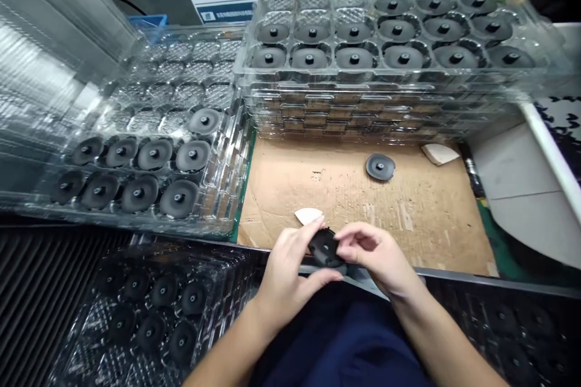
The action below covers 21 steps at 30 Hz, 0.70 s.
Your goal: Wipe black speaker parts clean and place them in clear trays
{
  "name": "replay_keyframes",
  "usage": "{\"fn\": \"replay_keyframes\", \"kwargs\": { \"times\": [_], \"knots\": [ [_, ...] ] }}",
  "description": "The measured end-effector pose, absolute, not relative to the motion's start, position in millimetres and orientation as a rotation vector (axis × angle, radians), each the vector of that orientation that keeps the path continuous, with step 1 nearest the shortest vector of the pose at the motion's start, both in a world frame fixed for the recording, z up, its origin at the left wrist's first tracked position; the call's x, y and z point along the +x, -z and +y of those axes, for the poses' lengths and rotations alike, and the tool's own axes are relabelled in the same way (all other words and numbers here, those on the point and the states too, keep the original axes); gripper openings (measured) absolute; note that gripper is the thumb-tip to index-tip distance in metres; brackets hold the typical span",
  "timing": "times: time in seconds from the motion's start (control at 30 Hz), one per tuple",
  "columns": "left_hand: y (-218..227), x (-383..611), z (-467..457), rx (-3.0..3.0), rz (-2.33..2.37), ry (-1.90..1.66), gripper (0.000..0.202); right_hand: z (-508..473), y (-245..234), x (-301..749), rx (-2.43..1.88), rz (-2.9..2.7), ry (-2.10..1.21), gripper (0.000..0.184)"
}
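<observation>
My left hand grips a round black plastic part by its edge, near the front of the cardboard sheet. Thumb and fingers lie on opposite sides of the disc. My right hand is at the disc's right edge with its fingertips pinched together; whether something small sits between them is hidden. A white wedge-shaped piece lies just beyond my left fingertips. Farther back on the cardboard rests a grey disc with a central stub.
Stacked clear trays holding grey discs stand at the back. Another tray stack is on the left, partly filled. A lower tray of dark discs sits front left. A second white wedge lies at the back right, beside a white-edged bin.
</observation>
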<state>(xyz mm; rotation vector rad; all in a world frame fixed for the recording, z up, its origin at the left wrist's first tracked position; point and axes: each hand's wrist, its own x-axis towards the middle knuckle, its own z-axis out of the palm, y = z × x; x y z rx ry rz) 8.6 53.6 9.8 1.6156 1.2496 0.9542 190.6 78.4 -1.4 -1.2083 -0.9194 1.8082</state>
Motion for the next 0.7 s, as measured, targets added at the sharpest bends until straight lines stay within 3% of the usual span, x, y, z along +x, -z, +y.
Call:
{"fn": "replay_keyframes", "kwargs": {
  "times": [0.07, 0.13, 0.57, 0.7],
  "knots": [
    [-15, 7, 53, 1.527, 1.259, -0.845, 0.041, 78, 15, 193, -1.176, -0.811, -1.855, 0.030],
    [-21, 7, 47, 1.456, 1.256, -0.814, 0.020, 74, 22, 192, -1.126, -0.715, -1.941, 0.033],
    [-23, -14, -38, 1.257, 1.734, -1.006, 0.022, 25, 29, 149, -1.014, -0.473, -2.471, 0.035],
    [-24, -75, -58, 1.105, 2.111, -0.984, 0.019, 35, 45, 166, -1.208, -0.832, -2.061, 0.042]
  ]
}}
